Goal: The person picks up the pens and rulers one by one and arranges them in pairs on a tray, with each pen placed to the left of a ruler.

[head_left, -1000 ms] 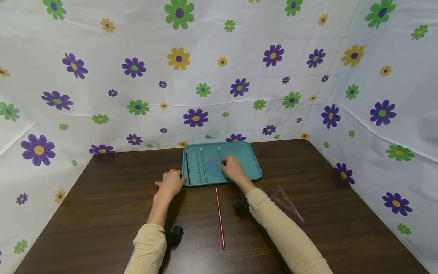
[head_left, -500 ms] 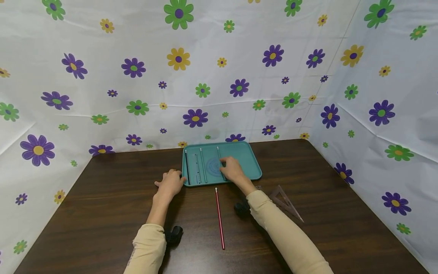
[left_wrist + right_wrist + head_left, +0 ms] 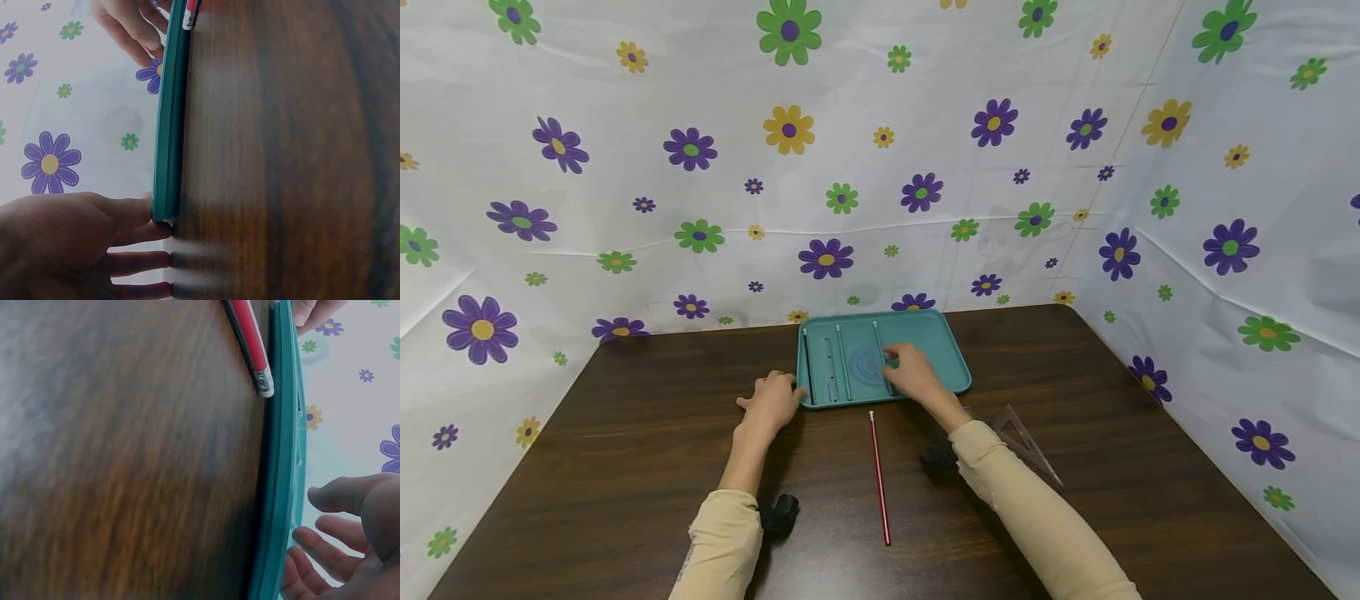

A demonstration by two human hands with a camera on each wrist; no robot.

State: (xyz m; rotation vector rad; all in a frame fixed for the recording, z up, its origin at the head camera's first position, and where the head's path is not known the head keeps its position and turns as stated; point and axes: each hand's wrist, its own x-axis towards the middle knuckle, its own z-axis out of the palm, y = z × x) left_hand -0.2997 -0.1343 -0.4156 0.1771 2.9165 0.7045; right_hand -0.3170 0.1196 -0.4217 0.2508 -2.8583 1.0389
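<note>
A teal tray point(image 3: 942, 350) lies at the far middle of the dark wooden table point(image 3: 625, 433). In it lie a black pencil point(image 3: 807, 367), a clear ruler point(image 3: 831, 371), a pale pencil point(image 3: 842, 362), a protractor point(image 3: 867, 365) and another pencil point(image 3: 877, 342). My left hand point(image 3: 772, 398) rests on the table, its straight fingers point(image 3: 134, 212) touching the tray's near left corner point(image 3: 164, 200). My right hand point(image 3: 908, 368) hovers low over the tray beside the protractor. Its fingers point(image 3: 331, 540) are loosely spread and hold nothing.
A red pencil point(image 3: 877, 479) lies on the table in front of the tray, its eraser end point(image 3: 265, 384) close to the rim point(image 3: 282, 456). A clear set square point(image 3: 1028, 443) lies to the right. Flowered sheets wall in three sides.
Almost nothing: both hands stay where they were, and the right forearm has drifted slightly to the right.
</note>
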